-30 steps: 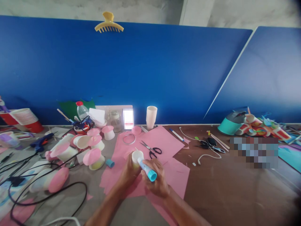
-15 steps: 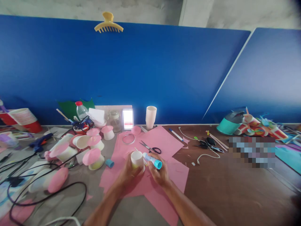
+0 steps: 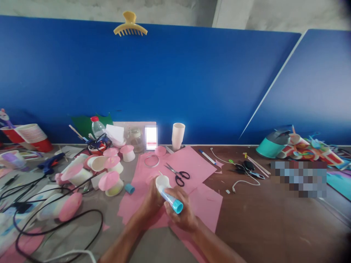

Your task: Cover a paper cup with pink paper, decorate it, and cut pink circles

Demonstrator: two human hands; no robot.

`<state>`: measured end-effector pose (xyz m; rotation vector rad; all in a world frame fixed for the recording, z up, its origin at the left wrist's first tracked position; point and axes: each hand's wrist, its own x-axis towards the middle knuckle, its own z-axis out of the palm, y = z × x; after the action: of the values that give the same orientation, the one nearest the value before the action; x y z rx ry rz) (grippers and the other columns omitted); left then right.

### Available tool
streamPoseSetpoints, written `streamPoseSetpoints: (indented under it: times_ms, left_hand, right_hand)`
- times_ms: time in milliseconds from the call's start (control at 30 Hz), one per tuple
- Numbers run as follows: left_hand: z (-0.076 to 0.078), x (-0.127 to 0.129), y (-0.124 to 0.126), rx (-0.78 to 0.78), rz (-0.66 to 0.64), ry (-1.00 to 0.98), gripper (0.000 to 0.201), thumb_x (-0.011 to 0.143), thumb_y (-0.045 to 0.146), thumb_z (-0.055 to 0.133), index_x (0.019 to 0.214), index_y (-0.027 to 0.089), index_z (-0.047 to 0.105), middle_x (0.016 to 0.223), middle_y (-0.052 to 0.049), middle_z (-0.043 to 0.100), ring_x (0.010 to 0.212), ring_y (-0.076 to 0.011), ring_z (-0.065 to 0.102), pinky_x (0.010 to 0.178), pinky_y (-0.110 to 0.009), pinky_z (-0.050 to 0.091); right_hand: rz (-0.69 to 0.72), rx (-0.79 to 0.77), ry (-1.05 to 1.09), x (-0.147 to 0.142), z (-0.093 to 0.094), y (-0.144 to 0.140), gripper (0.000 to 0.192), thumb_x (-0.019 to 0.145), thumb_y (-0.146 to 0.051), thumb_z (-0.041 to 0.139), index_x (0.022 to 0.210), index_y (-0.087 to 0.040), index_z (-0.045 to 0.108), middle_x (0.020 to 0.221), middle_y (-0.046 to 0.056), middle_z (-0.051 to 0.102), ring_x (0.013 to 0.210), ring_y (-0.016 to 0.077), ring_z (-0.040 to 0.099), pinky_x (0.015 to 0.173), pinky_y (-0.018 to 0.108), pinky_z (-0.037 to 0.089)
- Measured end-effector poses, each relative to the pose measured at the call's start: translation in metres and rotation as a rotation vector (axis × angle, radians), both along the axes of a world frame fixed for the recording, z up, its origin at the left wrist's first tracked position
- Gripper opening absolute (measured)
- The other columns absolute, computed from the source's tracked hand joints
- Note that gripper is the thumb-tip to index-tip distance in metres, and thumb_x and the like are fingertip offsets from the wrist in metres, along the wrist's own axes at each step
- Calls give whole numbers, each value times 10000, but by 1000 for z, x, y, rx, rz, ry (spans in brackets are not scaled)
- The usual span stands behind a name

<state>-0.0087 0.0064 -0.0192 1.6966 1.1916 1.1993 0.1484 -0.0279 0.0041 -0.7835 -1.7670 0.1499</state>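
My left hand is wrapped round a white paper cup, held bottom up over pink paper sheets. A glue stick with a bright blue base is gripped in my right hand, its far end at the cup's rim facing me. Most of the cup's side is hidden by my hands and the glue stick. A blue cap lies to the left of my hands. Beyond the cup, scissors with black handles rest on the pink paper beside a roll of clear tape.
Several white cups with pink discs stand and lie at left, near looping black cables and a blue glue gun. Stacked cups stand at the back before a blue partition. White cable and pliers lie right.
My right hand has brought the glue stick from the cup's right side over to its near rim. The view has shifted slightly.
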Motion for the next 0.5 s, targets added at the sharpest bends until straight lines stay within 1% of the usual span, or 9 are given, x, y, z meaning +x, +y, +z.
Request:
streamPoseSetpoints:
  times_ms: [67, 133, 167, 267, 367, 433, 500]
  left_hand:
    - [-1, 0, 1, 61, -25, 62, 116, 829, 270, 636, 926, 240, 580, 886, -28, 589, 814, -230, 557, 810, -431, 551]
    - [0, 0, 2, 73, -29, 74, 73, 851, 271, 616, 906, 244, 577, 899, -34, 595, 808, -225, 551, 786, -416, 546]
    - [0, 0, 1, 61, -25, 59, 95, 851, 287, 622, 922, 244, 576, 905, -33, 598, 803, -223, 552, 774, -413, 547]
    - [3, 1, 1, -17, 22, -10, 245, 840, 361, 653, 1027, 239, 553, 926, -20, 613, 801, -216, 579, 753, -411, 553]
    - [6, 3, -1, -77, 58, -43, 378, 824, 401, 690, 1123, 239, 527, 978, -24, 641, 869, -232, 622, 803, -422, 552]
    - [10, 3, -5, -98, 37, -57, 412, 842, 393, 688, 1184, 246, 510, 1026, -30, 652, 914, -235, 630, 844, -425, 550]
    - [13, 4, -10, -125, -5, -65, 389, 890, 382, 653, 1224, 259, 497, 1065, -31, 654, 941, -229, 628, 857, -413, 552]
  right_hand:
    - [-4, -10, -30, -2, 1, -1, 282, 930, -223, 606, 1210, -255, 617, 882, 48, 721, 759, 234, 682, 703, 396, 596]
    - [-7, -2, -40, -3, 2, -1, 306, 919, -212, 618, 1221, -260, 613, 886, 49, 729, 738, 236, 677, 699, 402, 587]
    - [-8, 10, -36, -2, 2, 0, 306, 917, -213, 618, 1220, -258, 611, 877, 47, 728, 716, 234, 668, 682, 400, 580]
    - [-35, 35, -8, 4, 4, 2, 260, 934, -223, 600, 1192, -241, 623, 847, 43, 724, 689, 230, 656, 648, 386, 569]
    - [-52, -18, 40, 13, 4, 8, 223, 949, -201, 583, 1159, -228, 653, 878, 59, 744, 741, 232, 695, 682, 376, 589]
    - [-60, -68, 75, 17, 0, 13, 218, 948, -192, 584, 1145, -224, 674, 916, 75, 764, 783, 237, 723, 709, 372, 603]
    - [-81, -102, 118, 19, -5, 19, 210, 946, -211, 593, 1131, -224, 691, 938, 83, 777, 812, 242, 741, 723, 371, 616]
